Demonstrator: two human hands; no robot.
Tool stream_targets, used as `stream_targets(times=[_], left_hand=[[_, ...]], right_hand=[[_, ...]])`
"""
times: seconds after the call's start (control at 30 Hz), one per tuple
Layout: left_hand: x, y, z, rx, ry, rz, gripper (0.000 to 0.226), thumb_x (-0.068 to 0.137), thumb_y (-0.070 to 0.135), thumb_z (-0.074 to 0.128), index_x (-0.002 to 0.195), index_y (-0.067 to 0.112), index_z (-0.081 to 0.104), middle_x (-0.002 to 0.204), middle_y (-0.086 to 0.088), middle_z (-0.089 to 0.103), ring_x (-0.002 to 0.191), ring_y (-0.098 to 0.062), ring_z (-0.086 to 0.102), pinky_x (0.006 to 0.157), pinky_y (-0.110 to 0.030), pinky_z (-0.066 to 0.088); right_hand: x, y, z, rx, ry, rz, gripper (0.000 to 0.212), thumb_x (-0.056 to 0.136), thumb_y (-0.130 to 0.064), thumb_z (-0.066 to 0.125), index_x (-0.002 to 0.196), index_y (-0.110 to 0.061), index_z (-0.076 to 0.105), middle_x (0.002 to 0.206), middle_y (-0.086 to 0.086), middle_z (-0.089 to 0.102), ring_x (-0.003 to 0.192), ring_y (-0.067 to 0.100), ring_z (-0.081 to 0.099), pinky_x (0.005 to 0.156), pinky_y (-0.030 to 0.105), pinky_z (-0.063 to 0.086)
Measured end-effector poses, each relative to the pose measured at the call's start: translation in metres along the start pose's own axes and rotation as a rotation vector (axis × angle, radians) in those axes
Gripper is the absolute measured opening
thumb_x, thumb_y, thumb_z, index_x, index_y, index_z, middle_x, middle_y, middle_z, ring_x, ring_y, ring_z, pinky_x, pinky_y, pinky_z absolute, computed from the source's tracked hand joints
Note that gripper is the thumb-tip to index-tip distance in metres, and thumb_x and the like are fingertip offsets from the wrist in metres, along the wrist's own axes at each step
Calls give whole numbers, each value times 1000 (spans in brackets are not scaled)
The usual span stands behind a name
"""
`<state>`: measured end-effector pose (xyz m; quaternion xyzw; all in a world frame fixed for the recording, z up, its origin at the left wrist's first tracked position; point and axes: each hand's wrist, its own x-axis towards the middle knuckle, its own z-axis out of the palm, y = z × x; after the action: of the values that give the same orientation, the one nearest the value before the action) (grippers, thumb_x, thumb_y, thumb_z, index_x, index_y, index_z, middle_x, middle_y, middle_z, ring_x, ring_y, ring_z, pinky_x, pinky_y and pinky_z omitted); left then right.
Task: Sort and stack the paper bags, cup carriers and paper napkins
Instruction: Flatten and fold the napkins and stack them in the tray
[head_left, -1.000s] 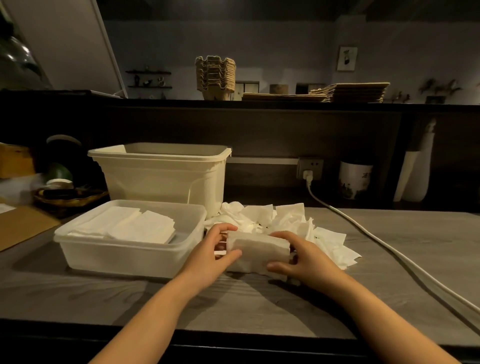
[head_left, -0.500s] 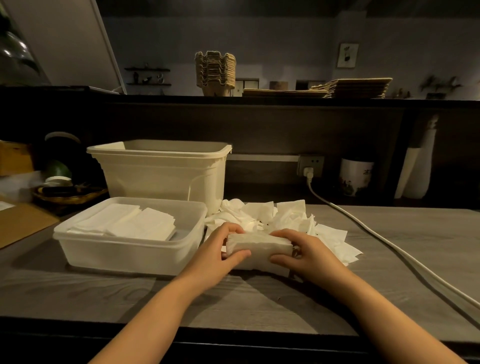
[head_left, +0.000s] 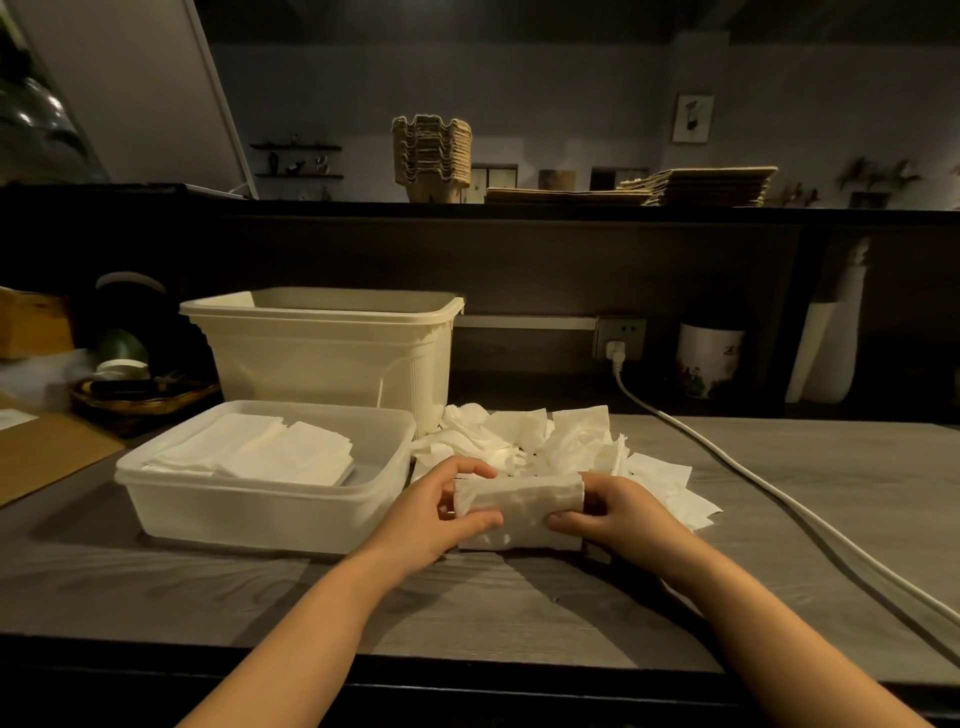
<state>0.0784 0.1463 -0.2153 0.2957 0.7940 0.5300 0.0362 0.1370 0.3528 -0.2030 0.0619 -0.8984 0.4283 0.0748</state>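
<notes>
Status: cup carriers (head_left: 431, 150) look done, nested in one stack on the upper shelf (head_left: 311, 210). Paper bags (head_left: 701, 184) are up there too, flat in a pile to the right of the carriers. That shelf is dim and far off, so I can't tell how square the pile is.

Napkins are the open item. Two neat napkin stacks (head_left: 270, 449) lie side by side in the shallow clear tub (head_left: 234, 480) on the counter (head_left: 519, 597). Left hand (head_left: 441, 512) and right hand (head_left: 613, 512) each clamp one end of a squared-up napkin bundle (head_left: 519, 499), thumbs on the near face and fingers over the top. The bundle's lower edge is down on the counter, just right of the tub. The loose napkin heap (head_left: 545, 436) sits right behind the bundle, crumpled and unsorted, beside the tall cream bin (head_left: 332, 353).

My read: two of three categories finished, napkins about half through. Left to do: get this bundle into the tub next to the two stacks, then gather, square and stack the heap
</notes>
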Motion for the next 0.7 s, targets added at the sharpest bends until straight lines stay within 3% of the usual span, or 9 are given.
stream_targets(times=[0.1,0.17,0.27,0.37,0.47,0.57,0.7], left_hand=[[0,0,-1,-13,4,16,33,83,19,69,103,42,58,105,14,63,97,-8,61,79,-16,51],[-1,1,-1,-37,34,25,28,84,18,68,99,41,59,100,17,65,95,1,60,79,-11,46],[0,2,-1,-77,79,0,21,86,22,64,96,40,58,101,17,65,99,2,58,86,-17,46],[0,4,0,-129,83,-39,14,91,26,57,96,38,59,104,15,65,102,-3,59,90,-24,49],[-1,4,0,-196,92,-72,13,92,24,55,95,35,62,99,14,67,95,-2,63,78,-18,51],[-3,6,0,-235,119,-93,12,92,24,56,95,33,63,100,9,69,97,-9,64,83,-28,54],[-5,14,-1,-199,150,-92,9,92,27,56,96,33,62,101,7,69,98,-11,65,84,-34,56]], right_hand=[[-1,-1,0,54,-3,13,18,85,-20,66,89,-36,61,91,-19,65,89,-1,62,81,14,49],[0,0,-1,176,18,55,12,84,-18,67,91,-27,66,89,-11,71,86,4,67,80,19,52],[-1,0,-4,365,53,129,17,81,-19,68,93,-8,66,92,5,72,84,16,69,76,27,56],[-3,-3,-6,463,62,163,11,82,-19,66,87,-9,65,87,4,70,75,13,68,64,22,54],[-4,-6,-6,480,48,174,10,85,-18,63,89,-9,64,84,1,69,65,7,65,55,18,49],[-6,-7,-7,429,-36,191,17,84,-18,65,99,-9,64,86,2,70,68,10,65,58,20,50],[-9,-10,-10,523,7,172,12,81,-12,65,91,-6,63,76,2,69,67,12,63,61,22,51]])
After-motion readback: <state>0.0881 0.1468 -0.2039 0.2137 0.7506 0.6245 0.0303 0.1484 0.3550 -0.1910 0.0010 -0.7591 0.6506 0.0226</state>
